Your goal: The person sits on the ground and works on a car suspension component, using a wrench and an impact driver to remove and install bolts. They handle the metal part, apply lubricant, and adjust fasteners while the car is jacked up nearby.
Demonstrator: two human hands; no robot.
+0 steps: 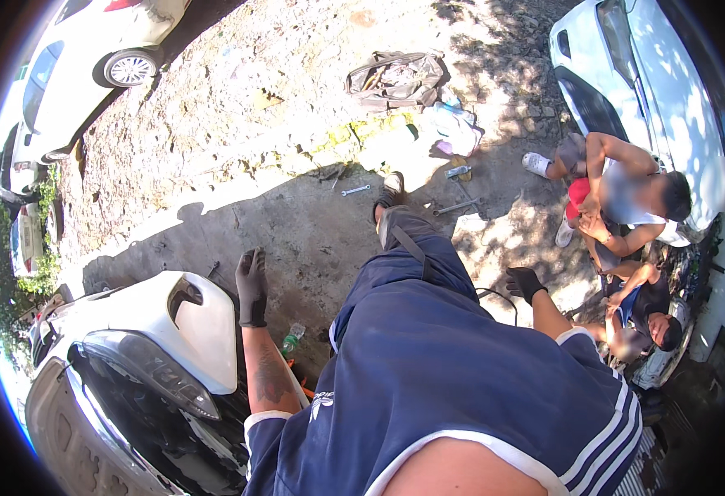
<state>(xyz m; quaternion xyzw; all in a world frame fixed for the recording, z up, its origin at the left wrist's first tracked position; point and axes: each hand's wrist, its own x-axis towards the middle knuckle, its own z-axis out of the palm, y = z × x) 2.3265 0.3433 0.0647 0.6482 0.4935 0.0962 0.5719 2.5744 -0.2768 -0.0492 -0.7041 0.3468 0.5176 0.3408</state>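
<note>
My left hand (251, 289), in a dark glove, hangs beside the white bumper corner (213, 331) of a car. Its fingers stretch outward with nothing visible in them. On the other side of my body, my right hand (525, 283) wears a dark glove too, its fingers apart and holding nothing I can see. A black cable (507, 299) curves on the ground near it. Ahead, a wrench (356, 189) lies near my shoe (391, 188). More metal tools (456, 206) are on the concrete to the right of that shoe. A plastic bottle (293, 339) is below my left hand.
Two people sit at the right by a light-coloured car (668, 91). A dark open bag (397, 80) lies ahead on rough ground, near a pale plastic bag (451, 128). The car at my left has a dark headlight (152, 372); another white car (90, 70) stands farther off.
</note>
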